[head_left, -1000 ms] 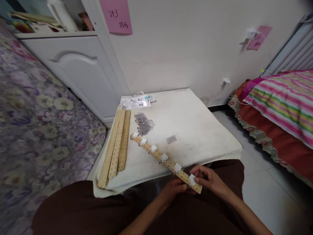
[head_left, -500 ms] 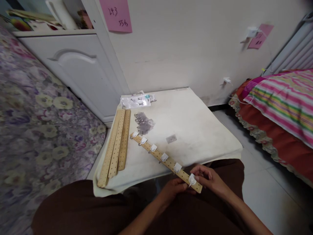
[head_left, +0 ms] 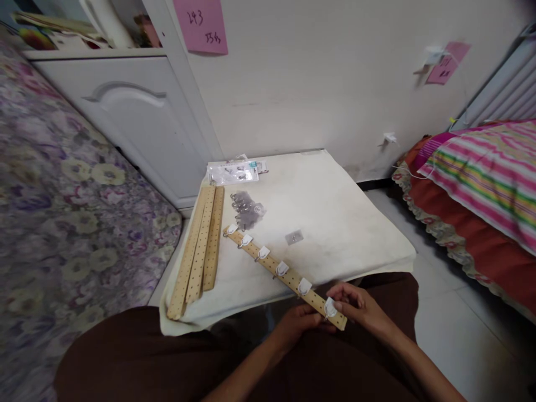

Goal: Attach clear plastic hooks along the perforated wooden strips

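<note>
A long wooden strip with rows of holes [head_left: 268, 263] lies slanted across the white table's [head_left: 335, 218] near edge, with several white hooks stuck along it. My left hand [head_left: 298, 322] grips the strip's near end from below. My right hand [head_left: 358, 306] pinches the nearest white hook [head_left: 330, 307] against that end. A single clear hook [head_left: 293, 237] lies loose on the table beyond the strip. A small heap of grey hooks [head_left: 248, 210] sits near the strip's far end.
Three more perforated wooden strips [head_left: 200, 249] lie side by side along the table's left edge. A clear packet of hooks [head_left: 233, 172] rests at the far left corner. A white cabinet [head_left: 138, 123] stands behind, a flowered bed to the left, a striped bed [head_left: 486, 184] to the right.
</note>
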`<state>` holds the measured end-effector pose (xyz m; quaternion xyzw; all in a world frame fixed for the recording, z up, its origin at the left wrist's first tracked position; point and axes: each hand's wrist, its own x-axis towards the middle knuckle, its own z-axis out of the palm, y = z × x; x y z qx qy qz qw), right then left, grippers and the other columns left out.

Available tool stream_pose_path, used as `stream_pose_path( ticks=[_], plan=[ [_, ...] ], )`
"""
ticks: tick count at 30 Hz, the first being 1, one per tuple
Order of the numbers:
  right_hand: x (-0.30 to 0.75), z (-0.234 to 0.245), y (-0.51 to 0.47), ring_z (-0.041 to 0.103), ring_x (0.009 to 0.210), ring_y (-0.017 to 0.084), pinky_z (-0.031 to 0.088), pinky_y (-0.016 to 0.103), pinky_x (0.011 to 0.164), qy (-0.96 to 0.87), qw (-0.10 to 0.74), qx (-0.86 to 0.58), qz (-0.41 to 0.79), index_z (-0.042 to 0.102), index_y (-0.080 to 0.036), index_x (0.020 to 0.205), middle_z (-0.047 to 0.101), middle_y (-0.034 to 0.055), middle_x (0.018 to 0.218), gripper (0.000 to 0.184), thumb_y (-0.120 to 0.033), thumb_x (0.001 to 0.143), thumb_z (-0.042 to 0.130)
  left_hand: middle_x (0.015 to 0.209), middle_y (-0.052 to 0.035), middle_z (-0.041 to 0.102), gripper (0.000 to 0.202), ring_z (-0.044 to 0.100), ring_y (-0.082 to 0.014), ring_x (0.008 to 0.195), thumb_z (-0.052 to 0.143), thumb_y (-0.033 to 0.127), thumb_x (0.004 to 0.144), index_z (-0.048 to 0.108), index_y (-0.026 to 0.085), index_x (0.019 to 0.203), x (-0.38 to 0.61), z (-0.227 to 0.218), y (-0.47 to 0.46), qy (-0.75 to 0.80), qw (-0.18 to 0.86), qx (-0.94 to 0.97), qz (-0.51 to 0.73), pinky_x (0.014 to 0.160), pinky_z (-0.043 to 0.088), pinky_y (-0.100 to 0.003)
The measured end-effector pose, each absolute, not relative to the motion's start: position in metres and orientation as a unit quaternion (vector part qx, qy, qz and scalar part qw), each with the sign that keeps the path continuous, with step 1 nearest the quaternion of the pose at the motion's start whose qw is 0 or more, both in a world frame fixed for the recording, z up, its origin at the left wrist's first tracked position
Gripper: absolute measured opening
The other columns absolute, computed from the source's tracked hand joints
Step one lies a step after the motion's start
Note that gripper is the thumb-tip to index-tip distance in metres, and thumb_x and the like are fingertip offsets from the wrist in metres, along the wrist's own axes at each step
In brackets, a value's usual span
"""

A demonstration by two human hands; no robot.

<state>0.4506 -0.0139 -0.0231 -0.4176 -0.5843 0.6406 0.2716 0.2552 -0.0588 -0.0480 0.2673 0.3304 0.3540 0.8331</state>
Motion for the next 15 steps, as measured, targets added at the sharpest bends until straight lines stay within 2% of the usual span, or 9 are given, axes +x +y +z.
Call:
stream_pose_path(
  ticks=[4,8,15],
  plan=[
    [0.454,-0.028,-0.015,0.05,0.062,0.012,0.036,0.021,0.05,-0.575,0.281,-0.425,0.641,0.061,-0.02,0.097,0.058,-0.0005,0.075,0.032,-0.046,0.079,0.063,0.1,-0.0125,0.071,0.046,0.067,-0.0281,0.092,0.074,0.037,0.066,0.068,0.012,0.105,0.255,-0.047,-0.059,0.331,0.833,0.27,0.352,0.098,0.038,-0.044],
    [0.461,-0.036,-0.016,0.041,0.049,0.007,0.032,0.02,0.042,-0.55,0.286,-0.445,0.646,0.06,-0.019,0.1,0.054,-0.0023,0.074,0.036,-0.049,0.079,0.062,0.102,-0.0131,0.071,0.046,0.067,-0.028,0.093,0.074,0.036,0.067,0.068,0.012,0.106,0.254,-0.046,-0.058,0.33,0.832,0.273,0.351,0.097,0.039,-0.043],
    [0.475,-0.044,-0.031,0.047,0.045,0.006,0.039,0.02,0.041,-0.464,0.272,-0.47,0.7,0.06,-0.018,0.093,0.061,-0.0003,0.074,0.036,-0.051,0.079,0.061,0.096,-0.0135,0.072,0.043,0.068,-0.0265,0.086,0.074,0.033,0.065,0.07,0.01,0.101,0.252,-0.048,-0.059,0.364,0.819,0.276,0.348,0.095,0.04,-0.042]
  ],
)
